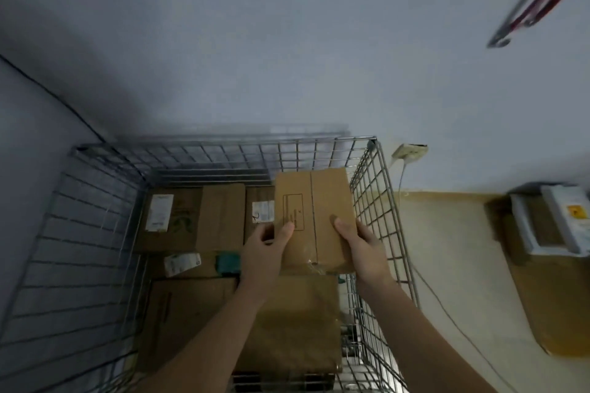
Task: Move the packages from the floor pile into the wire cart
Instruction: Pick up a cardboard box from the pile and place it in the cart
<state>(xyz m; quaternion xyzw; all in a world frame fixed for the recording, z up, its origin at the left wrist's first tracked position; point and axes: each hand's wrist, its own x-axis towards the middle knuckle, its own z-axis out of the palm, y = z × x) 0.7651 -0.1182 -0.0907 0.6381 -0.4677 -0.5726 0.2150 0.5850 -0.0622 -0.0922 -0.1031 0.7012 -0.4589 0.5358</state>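
- While held over the wire cart point(376, 201), a flat brown cardboard package point(314, 217) sits between both hands, near the cart's right wall, head view.
- Left hand point(265, 249) grips the package's left edge, thumb on top, fingers curled beneath.
- Right hand point(360, 246) grips the right near corner, thumb pressed on the top face.
- Inside the cart lie several brown boxes point(194, 217) with white labels; a larger brown package point(297, 322) lies nearest.
- Right of the cart, on the floor, rest more packages point(552, 223) against the wall.
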